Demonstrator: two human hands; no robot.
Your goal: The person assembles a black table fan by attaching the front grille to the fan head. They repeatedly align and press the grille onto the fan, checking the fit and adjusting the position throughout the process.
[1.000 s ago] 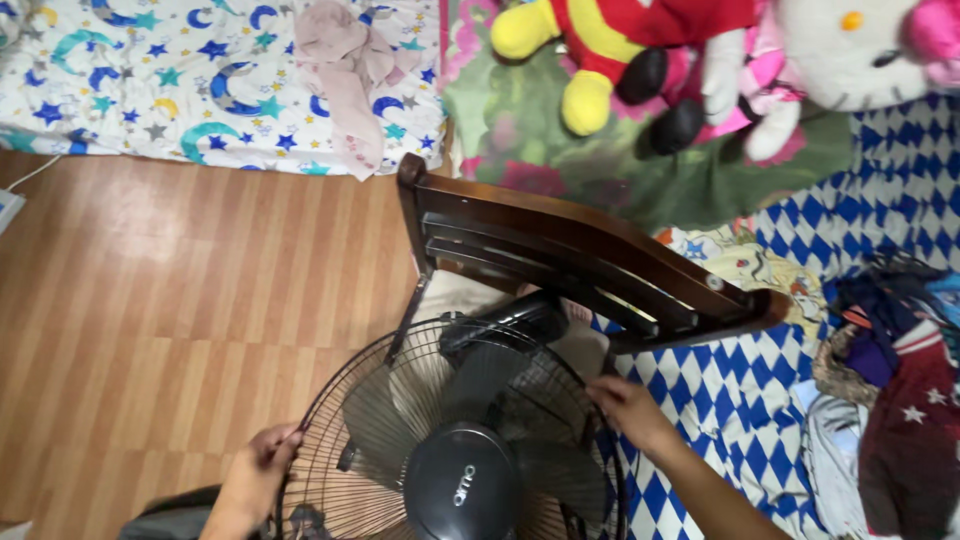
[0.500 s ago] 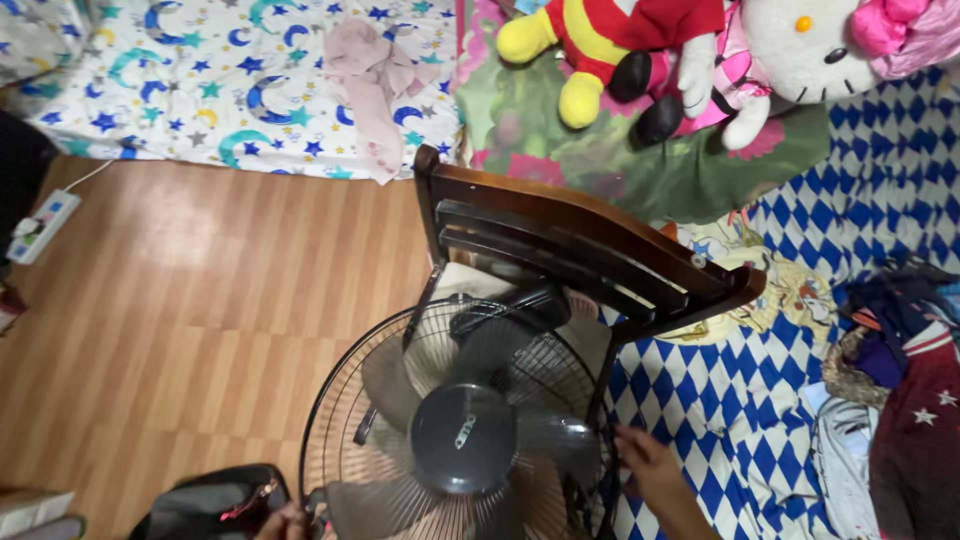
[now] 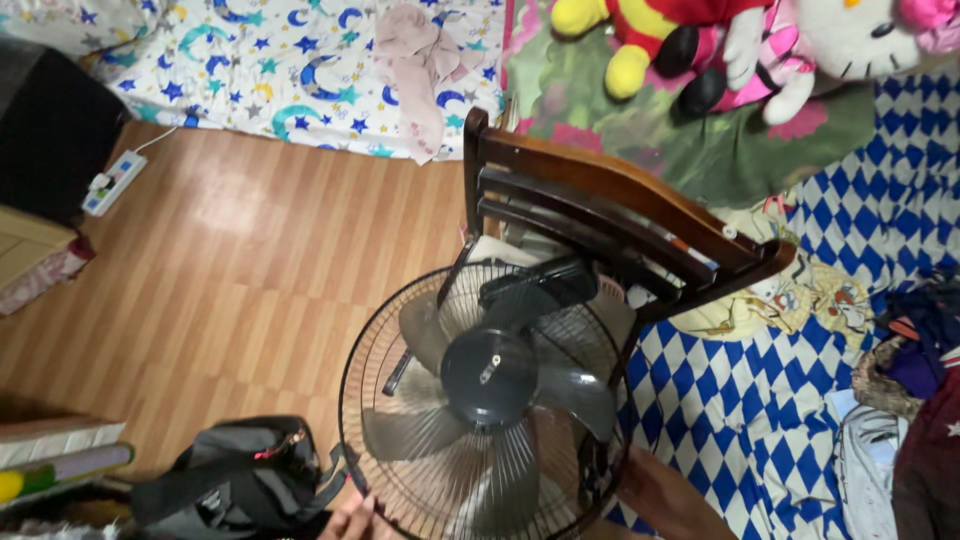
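Fan point(image 3: 488, 400): round black wire-caged fan, face up, against a dark wooden chair point(image 3: 610, 215).
Left hand point(image 3: 350, 520): fingertips touch the cage's lower rim; grip unclear.
Right hand: arm at the cage's right edge, fingers hidden.
Room: bare wood floor point(image 3: 230, 260) left; black bag point(image 3: 235, 480) beside the rim.

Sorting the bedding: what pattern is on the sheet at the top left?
White sheet with blue and teal crescent moons and stars, seen in the head view.
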